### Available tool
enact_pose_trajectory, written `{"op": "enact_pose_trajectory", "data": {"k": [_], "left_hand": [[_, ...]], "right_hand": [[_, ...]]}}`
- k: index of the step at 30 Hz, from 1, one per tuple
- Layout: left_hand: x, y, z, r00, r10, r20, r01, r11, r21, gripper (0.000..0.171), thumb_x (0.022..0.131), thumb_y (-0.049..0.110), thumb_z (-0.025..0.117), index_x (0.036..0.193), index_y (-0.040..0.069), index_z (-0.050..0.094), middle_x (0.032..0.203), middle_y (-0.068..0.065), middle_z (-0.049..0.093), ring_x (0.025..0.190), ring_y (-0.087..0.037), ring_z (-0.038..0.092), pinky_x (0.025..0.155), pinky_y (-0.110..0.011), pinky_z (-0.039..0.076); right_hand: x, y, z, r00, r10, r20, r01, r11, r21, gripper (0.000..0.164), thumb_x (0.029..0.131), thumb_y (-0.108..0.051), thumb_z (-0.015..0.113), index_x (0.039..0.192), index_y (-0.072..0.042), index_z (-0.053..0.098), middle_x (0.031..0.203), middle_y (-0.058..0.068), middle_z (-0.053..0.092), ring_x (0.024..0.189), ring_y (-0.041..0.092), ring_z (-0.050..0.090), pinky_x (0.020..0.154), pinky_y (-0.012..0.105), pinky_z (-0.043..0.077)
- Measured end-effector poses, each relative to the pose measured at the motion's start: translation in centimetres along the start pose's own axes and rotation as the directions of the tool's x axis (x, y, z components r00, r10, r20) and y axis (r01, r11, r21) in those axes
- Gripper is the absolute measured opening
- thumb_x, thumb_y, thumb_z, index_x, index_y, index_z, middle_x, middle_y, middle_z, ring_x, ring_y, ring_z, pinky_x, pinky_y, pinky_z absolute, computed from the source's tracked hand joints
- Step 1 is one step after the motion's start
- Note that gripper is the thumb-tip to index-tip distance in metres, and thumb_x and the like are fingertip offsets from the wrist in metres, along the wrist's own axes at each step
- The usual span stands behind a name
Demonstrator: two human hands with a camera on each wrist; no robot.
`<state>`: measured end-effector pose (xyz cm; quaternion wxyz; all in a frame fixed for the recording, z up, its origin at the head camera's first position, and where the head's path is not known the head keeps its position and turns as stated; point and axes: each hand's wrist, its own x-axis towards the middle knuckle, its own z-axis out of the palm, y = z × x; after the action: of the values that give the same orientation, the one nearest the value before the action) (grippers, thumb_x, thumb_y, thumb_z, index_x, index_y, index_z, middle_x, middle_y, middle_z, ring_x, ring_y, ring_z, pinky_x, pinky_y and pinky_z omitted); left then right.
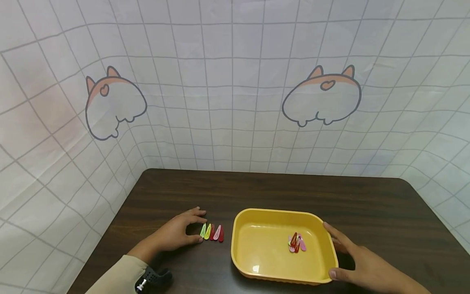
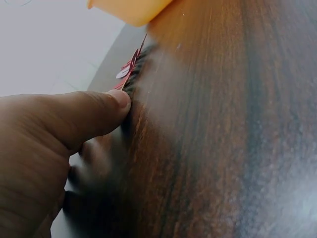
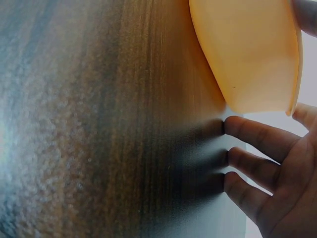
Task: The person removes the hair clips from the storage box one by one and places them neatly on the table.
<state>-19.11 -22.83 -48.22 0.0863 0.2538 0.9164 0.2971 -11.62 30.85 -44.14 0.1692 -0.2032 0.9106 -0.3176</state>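
At the left of the table, my left hand reaches beside a row of several snap hair clips in green, yellow, red and pink. Its fingers and thumb are spread around the left end of the row, by the light green hair clip. In the left wrist view the thumb is low over the table near the clips' edges. My right hand rests against the right side of a yellow tray, thumb and index finger on its rim. Its other fingertips touch the table in the right wrist view.
A small pile of red, pink and pale hair clips lies inside the tray, toward its right. The dark wooden table backs onto a white grid-patterned cloth. A dark watch strap is around the left wrist.
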Motion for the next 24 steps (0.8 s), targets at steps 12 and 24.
{"op": "enact_pose_trajectory", "data": {"k": [12,24], "left_hand": [[0.0,0.3,-0.5,1.000,0.006,0.029,-0.007,1.000,0.012,0.058,0.089,0.037,0.081,0.139,0.013,0.064,0.157,-0.005,0.044,0.151,-0.033,0.027,0.114,-0.063,0.030],[0.2,1.5,-1.2,1.000,0.012,0.022,-0.012,1.000,0.000,0.064,0.087,0.031,0.084,0.143,0.011,0.059,0.153,-0.008,0.049,0.148,-0.036,0.033,0.113,-0.063,0.031]], "right_hand": [[0.0,-0.1,0.2,1.000,0.013,0.003,-0.013,1.000,-0.004,0.101,0.094,-0.046,0.073,0.165,-0.037,0.001,0.145,0.021,0.054,0.127,0.052,0.052,0.080,0.080,0.043],[-0.1,-0.1,0.4,1.000,0.011,0.001,-0.011,1.000,0.006,0.102,0.094,-0.046,0.073,0.165,-0.037,0.001,0.145,0.022,0.054,0.128,0.054,0.050,0.081,0.080,0.042]]}}
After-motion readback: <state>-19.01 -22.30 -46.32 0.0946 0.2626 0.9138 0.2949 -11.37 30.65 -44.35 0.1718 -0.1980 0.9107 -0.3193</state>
